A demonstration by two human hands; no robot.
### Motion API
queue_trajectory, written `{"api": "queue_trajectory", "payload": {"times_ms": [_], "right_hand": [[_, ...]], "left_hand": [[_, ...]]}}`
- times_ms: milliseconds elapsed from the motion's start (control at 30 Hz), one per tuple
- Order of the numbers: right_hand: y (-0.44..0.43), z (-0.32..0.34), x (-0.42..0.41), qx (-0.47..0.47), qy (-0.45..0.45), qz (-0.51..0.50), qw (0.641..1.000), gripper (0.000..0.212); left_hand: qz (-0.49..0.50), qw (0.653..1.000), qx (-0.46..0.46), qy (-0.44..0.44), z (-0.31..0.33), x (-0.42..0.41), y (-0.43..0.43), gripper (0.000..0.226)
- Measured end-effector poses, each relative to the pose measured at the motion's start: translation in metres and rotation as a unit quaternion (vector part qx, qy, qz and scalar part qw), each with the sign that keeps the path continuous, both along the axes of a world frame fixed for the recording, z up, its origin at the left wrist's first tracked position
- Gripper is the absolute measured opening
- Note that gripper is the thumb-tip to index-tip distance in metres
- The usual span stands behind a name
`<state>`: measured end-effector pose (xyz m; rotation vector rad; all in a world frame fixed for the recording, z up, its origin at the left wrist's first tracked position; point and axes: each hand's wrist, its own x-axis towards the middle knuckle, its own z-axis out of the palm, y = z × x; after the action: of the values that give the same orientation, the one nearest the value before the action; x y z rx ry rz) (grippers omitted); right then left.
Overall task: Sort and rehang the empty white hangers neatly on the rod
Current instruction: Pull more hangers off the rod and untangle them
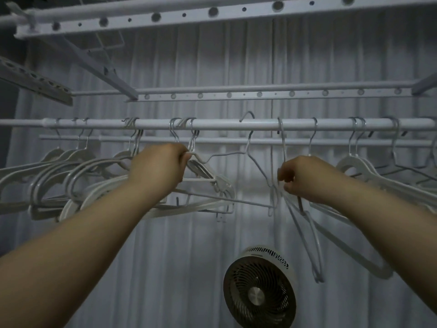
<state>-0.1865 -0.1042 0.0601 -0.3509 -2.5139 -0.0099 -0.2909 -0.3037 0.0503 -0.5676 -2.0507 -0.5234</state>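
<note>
A white rod (224, 124) runs across the view with white hangers hooked along it. A thick bunch of plastic hangers (78, 176) crowds the left part. My left hand (157, 168) grips the left shoulder of a thin wire hanger (254, 159) whose hook sits tilted over the rod's middle. My right hand (305, 177) pinches the same wire hanger's right corner together with a narrow hanger (307, 237) that dangles steeply downward. More plastic hangers (357, 166) hang at the right.
A second thinner rod (224, 141) runs just behind and below the main one. Perforated white rack bars (260, 94) cross overhead. A round fan (259, 290) stands low in the middle. A pale curtain (189, 245) fills the background.
</note>
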Motion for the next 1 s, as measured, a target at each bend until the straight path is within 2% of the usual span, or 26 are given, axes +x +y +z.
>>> {"api": "queue_trajectory", "payload": {"times_ms": [100, 300, 433, 667, 833, 933, 1000], "right_hand": [[0.003, -0.002, 0.003, 0.004, -0.005, -0.009, 1.000, 0.034], [0.009, -0.003, 0.012, 0.017, 0.010, -0.003, 1.000, 0.034], [0.015, -0.005, 0.013, 0.022, 0.015, 0.008, 1.000, 0.032], [0.016, -0.020, 0.010, 0.036, 0.007, 0.032, 0.999, 0.033], [0.008, -0.029, 0.011, 0.056, -0.020, 0.039, 0.998, 0.032], [-0.005, -0.031, 0.018, 0.106, 0.021, 0.030, 0.994, 0.033], [-0.016, -0.030, 0.023, 0.124, 0.038, 0.049, 0.990, 0.035]], "left_hand": [[-0.011, 1.000, 0.000, 0.000, 0.004, 0.000, 0.016, 0.034], [0.066, 0.997, -0.050, 0.010, 0.012, 0.001, 0.037, 0.033], [0.079, 0.994, -0.076, -0.013, -0.003, 0.002, 0.041, 0.030], [-0.021, 0.985, 0.002, -0.171, -0.036, 0.011, 0.015, 0.029], [-0.036, 0.980, 0.003, -0.197, -0.060, 0.032, -0.024, 0.025], [-0.078, 0.976, 0.017, -0.205, -0.070, 0.047, -0.054, 0.031], [-0.091, 0.975, 0.035, -0.202, -0.072, 0.057, -0.075, 0.026]]}}
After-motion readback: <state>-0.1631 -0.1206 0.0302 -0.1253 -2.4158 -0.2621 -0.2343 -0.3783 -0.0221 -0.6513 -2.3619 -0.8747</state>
